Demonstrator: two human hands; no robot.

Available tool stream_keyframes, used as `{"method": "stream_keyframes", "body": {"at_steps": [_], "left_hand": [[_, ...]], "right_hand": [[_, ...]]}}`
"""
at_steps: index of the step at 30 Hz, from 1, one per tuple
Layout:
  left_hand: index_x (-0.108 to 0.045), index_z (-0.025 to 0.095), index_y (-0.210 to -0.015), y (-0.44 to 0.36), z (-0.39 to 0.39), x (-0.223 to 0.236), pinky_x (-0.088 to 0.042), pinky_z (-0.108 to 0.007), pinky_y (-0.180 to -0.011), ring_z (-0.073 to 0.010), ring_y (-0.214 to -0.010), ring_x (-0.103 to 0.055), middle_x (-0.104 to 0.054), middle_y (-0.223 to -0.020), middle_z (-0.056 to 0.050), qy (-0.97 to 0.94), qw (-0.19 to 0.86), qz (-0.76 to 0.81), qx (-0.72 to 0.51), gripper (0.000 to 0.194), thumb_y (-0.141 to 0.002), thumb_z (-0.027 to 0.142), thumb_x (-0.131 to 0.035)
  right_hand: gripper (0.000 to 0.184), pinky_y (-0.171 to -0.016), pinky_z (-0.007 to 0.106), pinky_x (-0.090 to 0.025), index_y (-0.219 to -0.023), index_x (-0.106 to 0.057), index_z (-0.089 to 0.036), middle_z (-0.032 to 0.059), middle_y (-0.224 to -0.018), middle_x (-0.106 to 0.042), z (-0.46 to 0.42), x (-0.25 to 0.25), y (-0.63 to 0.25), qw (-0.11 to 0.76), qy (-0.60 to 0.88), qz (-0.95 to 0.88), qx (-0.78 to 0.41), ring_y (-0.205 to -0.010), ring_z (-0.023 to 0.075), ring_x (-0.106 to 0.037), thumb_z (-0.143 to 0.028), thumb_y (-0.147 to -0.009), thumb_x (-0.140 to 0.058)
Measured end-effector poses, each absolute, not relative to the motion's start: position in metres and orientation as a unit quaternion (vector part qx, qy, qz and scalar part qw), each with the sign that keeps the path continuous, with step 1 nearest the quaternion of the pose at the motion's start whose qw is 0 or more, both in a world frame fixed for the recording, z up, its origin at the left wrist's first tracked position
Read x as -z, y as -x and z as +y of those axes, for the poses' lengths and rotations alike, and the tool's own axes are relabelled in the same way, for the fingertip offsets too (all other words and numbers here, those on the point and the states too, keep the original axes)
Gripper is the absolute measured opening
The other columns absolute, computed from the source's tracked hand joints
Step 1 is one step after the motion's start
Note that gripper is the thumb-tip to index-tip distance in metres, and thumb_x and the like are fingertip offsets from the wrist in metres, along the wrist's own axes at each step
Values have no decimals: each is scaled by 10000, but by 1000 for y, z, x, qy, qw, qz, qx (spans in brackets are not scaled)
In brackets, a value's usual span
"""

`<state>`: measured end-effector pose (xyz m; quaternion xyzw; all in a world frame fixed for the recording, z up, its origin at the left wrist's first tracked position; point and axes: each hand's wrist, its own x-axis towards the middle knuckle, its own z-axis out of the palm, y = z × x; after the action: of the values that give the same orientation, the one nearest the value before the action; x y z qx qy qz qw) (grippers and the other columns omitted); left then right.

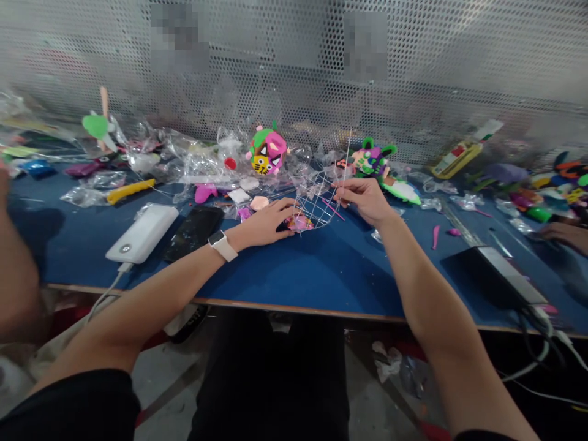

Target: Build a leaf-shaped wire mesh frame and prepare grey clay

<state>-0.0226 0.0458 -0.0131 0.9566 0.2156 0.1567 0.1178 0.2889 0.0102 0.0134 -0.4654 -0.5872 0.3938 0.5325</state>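
A shared craft workshop
Bright figures point(267, 153), plastic wrap point(172, 158) and a cutter point(131, 192) crowd a blue table point(280, 275) by a perforated metal wall point(285, 55); co-workers' arms point(16, 263) flank it.

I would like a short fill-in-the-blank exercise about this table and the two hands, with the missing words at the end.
The wire mesh is ____ the left hand and the right hand.
The watch is on the person's ____ arm.
The tabletop is coloured ____.
The power bank, left of the watch, is ____.

Missing words: between; left; blue; white.
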Motion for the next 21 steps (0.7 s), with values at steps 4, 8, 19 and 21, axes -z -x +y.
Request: {"method": "stream_keyframes", "body": {"at_steps": [4, 8, 19, 21], "left_hand": [[-596, 153, -1412, 16, 48, 15, -540, -447, -1094, -326, -1336, -656, -660, -1432, -190, -939, 122, 241, -213, 423, -1075, 407, -618], [-625, 180, -1315, 18, 55, 12, -563, -384, -848, -264, -981, -730, -743, -1129, -135, -882, 164, 311, -312, 354, -1113, 459, -544], [-619, 230, -1257, 25, 62, 7, -581, -406, -793, -242, -901, -680, -717, -1046, -108, -804, 216, 351, -428, 546, -1112, 702, -386], [-604, 243, -1292, 25, 62, 7, -595, -418, -784, -250, -905, -683, -714, -1049, -110, -806, 217, 350, -424, 592, -1100, 743, -351]], "right_hand": [[482, -537, 334, -454, -903, -840, -301, -15, -705, -734, 10, -14, -291, 560, 452, -558, -413, -586, 134, -547, -654, -614, -994], [468, -544, 328, -464, -919, -832, -299, -29, -673, -686, 10, -12, -293, 547, 441, -566, -431, -581, 128, -549, -633, -633, -992], [383, -553, 306, -484, -934, -872, -299, -15, -709, -737, 8, -6, -282, 513, 413, -587, -471, -601, 119, -595, -569, -691, -992], [389, -556, 307, -489, -932, -876, -302, -16, -712, -743, 8, -6, -282, 510, 414, -587, -473, -598, 117, -596, -573, -681, -996]]}}
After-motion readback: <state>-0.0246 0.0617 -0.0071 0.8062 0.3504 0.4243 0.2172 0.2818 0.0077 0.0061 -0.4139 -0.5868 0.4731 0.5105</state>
